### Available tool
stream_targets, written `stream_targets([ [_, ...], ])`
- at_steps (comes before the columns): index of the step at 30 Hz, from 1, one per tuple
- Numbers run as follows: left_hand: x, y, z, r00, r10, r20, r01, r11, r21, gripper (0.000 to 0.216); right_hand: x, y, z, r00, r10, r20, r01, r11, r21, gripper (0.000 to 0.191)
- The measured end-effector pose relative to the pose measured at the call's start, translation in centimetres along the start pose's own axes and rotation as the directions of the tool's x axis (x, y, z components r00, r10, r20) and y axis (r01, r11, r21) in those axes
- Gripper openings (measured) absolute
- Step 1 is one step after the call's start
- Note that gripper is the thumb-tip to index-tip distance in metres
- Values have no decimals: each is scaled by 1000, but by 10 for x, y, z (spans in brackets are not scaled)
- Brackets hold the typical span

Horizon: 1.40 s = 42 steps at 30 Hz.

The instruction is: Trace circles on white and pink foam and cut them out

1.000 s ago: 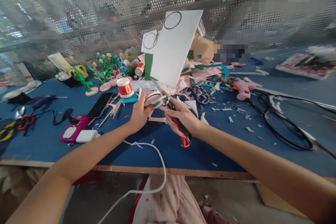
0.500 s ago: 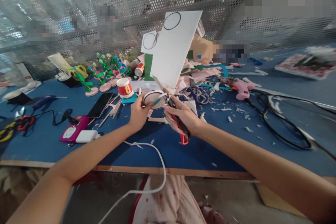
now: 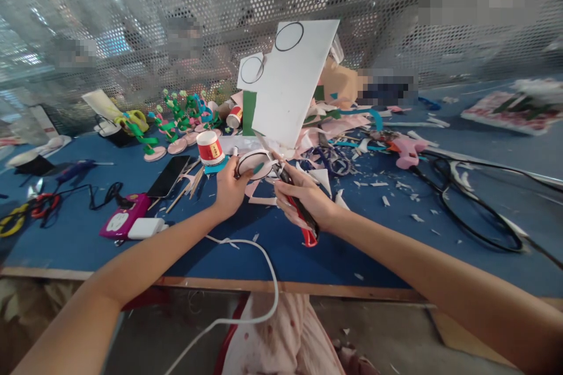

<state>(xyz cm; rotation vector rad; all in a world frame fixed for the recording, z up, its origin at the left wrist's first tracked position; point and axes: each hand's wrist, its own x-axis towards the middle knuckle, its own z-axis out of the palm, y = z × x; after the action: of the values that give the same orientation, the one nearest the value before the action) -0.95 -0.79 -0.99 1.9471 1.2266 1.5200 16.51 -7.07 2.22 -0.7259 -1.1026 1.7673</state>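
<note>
My left hand (image 3: 229, 190) pinches a white foam sheet (image 3: 292, 79) near its lower end, where a black-outlined circle (image 3: 254, 164) is drawn. The sheet stands up and away from me and carries two more drawn circles higher up. In my right hand (image 3: 303, 199) is a pair of scissors with red and black handles (image 3: 302, 217). Its blades point up into the sheet beside the lower circle.
The blue table (image 3: 264, 246) is strewn with foam scraps. A red-and-white cup (image 3: 210, 147), a phone (image 3: 168, 176), a pink device (image 3: 124, 217) and a white charger with cable lie left. Green foam flowers (image 3: 176, 117) stand behind. A pink glue gun (image 3: 407, 150) and black cables lie right.
My left hand has turned the circled end of the sheet a little while the scissors stay at its edge. Both arms are almost where they were.
</note>
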Motion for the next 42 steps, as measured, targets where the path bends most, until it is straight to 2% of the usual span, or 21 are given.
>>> stream_targets([
  [14, -3, 4, 0, 998, 7, 55, -6, 1000, -23, 10, 0, 0, 0, 1000, 4, -4, -4, 1000, 17, 90],
  [18, -3, 7, 0, 996, 45, 74, -41, 998, -53, 10, 0, 0, -1, 1000, 3, 3, -3, 1000, 21, 89],
  [26, -6, 7, -2, 993, 28, 117, -25, 999, -27, 15, -1, -1, 1, 1000, 11, -9, -11, 1000, 21, 91],
  [32, -3, 2, 3, 999, -15, 48, 17, 999, -43, 11, 1, -2, 2, 999, 29, -18, -28, 1000, 11, 89],
  [37, 3, -8, 1, 997, -77, 0, 77, 997, 24, 21, 0, -1, 3, 999, 51, 9, -51, 999, 11, 87],
  [42, 3, -4, -3, 1000, -13, 24, 12, 999, 46, 15, -1, -2, 4, 999, 46, 17, -47, 999, 19, 89],
])
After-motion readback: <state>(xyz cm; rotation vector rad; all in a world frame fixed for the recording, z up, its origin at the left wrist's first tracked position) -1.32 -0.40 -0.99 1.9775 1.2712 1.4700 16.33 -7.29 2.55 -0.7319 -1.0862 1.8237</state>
